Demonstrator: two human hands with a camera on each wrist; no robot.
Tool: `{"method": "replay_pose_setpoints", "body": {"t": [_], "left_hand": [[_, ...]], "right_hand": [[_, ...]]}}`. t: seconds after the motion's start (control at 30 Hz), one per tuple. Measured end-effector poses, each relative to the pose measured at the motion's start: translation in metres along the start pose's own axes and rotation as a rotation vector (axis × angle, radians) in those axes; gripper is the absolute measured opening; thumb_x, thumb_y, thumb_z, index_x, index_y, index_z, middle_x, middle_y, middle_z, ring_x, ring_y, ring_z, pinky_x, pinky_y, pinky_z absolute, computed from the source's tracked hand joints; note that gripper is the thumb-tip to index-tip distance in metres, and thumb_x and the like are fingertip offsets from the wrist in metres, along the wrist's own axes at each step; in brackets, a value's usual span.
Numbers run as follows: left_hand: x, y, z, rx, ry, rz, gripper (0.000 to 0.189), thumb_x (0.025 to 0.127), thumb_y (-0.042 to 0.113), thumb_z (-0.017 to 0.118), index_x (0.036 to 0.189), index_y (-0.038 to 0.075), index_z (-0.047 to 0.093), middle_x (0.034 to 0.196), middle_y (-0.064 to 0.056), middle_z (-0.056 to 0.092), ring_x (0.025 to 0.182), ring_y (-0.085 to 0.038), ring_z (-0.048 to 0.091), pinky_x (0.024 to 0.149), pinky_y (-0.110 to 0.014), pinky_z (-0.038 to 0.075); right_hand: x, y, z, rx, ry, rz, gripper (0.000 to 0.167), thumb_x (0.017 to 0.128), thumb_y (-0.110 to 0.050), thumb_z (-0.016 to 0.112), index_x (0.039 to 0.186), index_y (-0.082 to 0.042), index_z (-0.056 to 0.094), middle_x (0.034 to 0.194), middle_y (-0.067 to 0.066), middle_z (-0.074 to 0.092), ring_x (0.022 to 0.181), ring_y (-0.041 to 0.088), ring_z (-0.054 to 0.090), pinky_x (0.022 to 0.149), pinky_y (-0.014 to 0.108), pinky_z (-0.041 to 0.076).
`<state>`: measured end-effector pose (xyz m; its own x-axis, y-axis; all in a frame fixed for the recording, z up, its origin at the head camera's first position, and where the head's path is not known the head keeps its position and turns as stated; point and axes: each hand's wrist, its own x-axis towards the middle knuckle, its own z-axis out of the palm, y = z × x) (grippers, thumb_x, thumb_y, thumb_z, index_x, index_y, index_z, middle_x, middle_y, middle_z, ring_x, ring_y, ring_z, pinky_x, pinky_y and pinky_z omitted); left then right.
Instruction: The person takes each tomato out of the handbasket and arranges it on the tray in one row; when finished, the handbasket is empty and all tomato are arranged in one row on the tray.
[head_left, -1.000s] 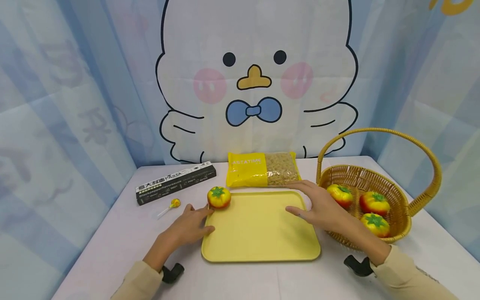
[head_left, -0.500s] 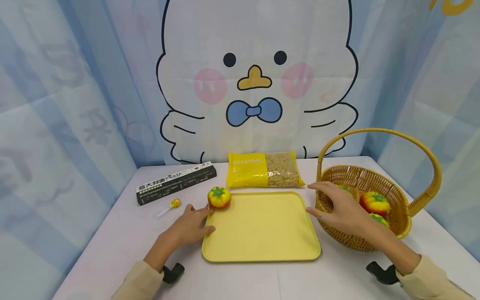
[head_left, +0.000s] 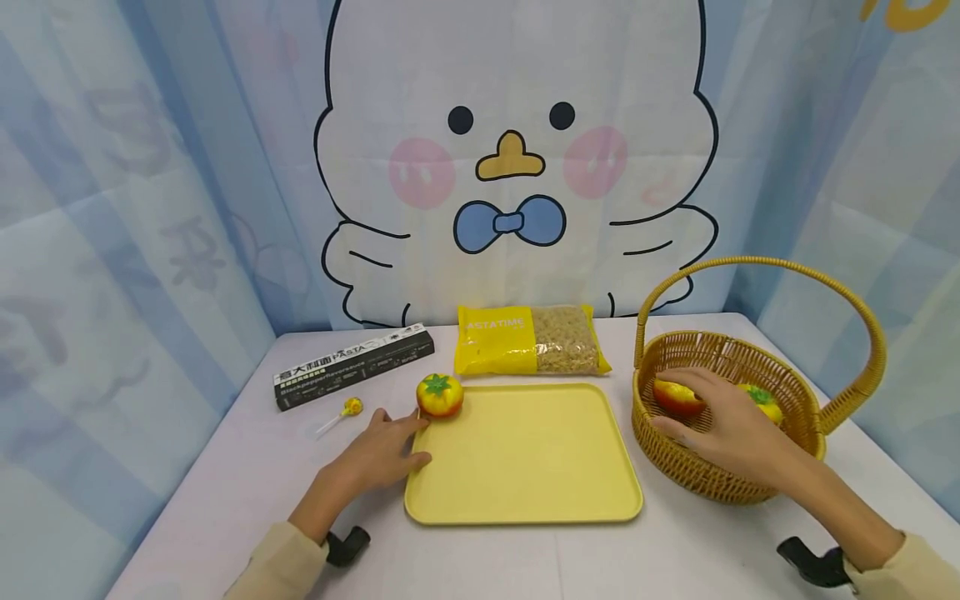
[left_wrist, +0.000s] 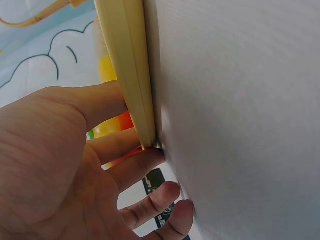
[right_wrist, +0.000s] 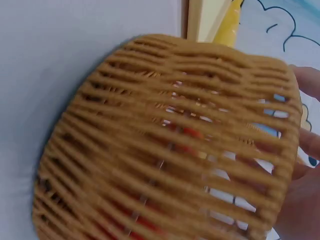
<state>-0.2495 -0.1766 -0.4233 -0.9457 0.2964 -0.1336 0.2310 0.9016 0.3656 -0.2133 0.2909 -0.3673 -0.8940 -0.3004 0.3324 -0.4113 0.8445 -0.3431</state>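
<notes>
My left hand rests at the left edge of a yellow tray, its fingers loosely spread. In the left wrist view, the thumb and fingers touch the tray's rim. A yellow-red toy tomato with a green star-shaped top sits on the tray's far left corner. My right hand reaches over a wicker basket, thumb and fingers apart around a toy tomato. Another toy tomato shows behind that hand. In the right wrist view, the basket wall hides most of the hand's work.
A black pasta box lies at the back left, with a lollipop before it. Behind the tray lies a yellow bag of pasta. The basket's tall handle arches above it. Curtains stand behind and at both sides.
My right hand has moved right from above the tray to inside the basket's rim, beside a toy tomato. The left hand and the tray have stayed where they were.
</notes>
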Motion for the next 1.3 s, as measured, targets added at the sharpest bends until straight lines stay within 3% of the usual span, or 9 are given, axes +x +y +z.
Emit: {"method": "replay_pose_setpoints", "body": {"t": [0.53, 0.73, 0.97, 1.3], "left_hand": [[-0.002, 0.001, -0.001, 0.011, 0.002, -0.007, 0.059, 0.099, 0.035, 0.075, 0.151, 0.012, 0.060, 0.161, -0.009, 0.055, 0.111, -0.028, 0.047, 0.091, -0.045, 0.047], [-0.002, 0.002, -0.001, 0.010, -0.001, -0.006, 0.059, 0.099, 0.035, 0.075, 0.151, 0.012, 0.060, 0.160, -0.008, 0.056, 0.112, -0.029, 0.047, 0.092, -0.046, 0.047], [-0.001, 0.002, -0.002, 0.013, -0.003, -0.018, 0.060, 0.099, 0.036, 0.075, 0.151, 0.013, 0.059, 0.159, -0.007, 0.057, 0.112, -0.029, 0.047, 0.090, -0.046, 0.047], [0.000, 0.001, -0.001, 0.013, -0.004, -0.019, 0.060, 0.099, 0.038, 0.075, 0.151, 0.014, 0.059, 0.158, -0.007, 0.058, 0.112, -0.028, 0.047, 0.090, -0.045, 0.048]], "right_hand": [[-0.022, 0.037, -0.012, -0.102, 0.006, -0.009, 0.054, 0.087, -0.030, 0.088, 0.132, -0.007, 0.069, 0.130, 0.022, 0.070, 0.113, 0.045, 0.068, 0.089, 0.065, 0.057], [-0.029, 0.048, -0.016, -0.139, -0.021, -0.016, 0.047, 0.086, -0.030, 0.089, 0.126, -0.012, 0.073, 0.120, 0.012, 0.074, 0.104, 0.032, 0.071, 0.082, 0.048, 0.061], [-0.033, 0.061, -0.022, -0.153, -0.110, -0.003, 0.049, 0.085, -0.036, 0.089, 0.125, -0.012, 0.074, 0.118, 0.008, 0.074, 0.104, 0.028, 0.069, 0.082, 0.048, 0.060], [-0.036, 0.077, -0.028, -0.185, -0.181, -0.030, 0.048, 0.082, -0.040, 0.091, 0.121, -0.016, 0.076, 0.117, 0.003, 0.076, 0.097, 0.015, 0.066, 0.076, 0.027, 0.056]]}}
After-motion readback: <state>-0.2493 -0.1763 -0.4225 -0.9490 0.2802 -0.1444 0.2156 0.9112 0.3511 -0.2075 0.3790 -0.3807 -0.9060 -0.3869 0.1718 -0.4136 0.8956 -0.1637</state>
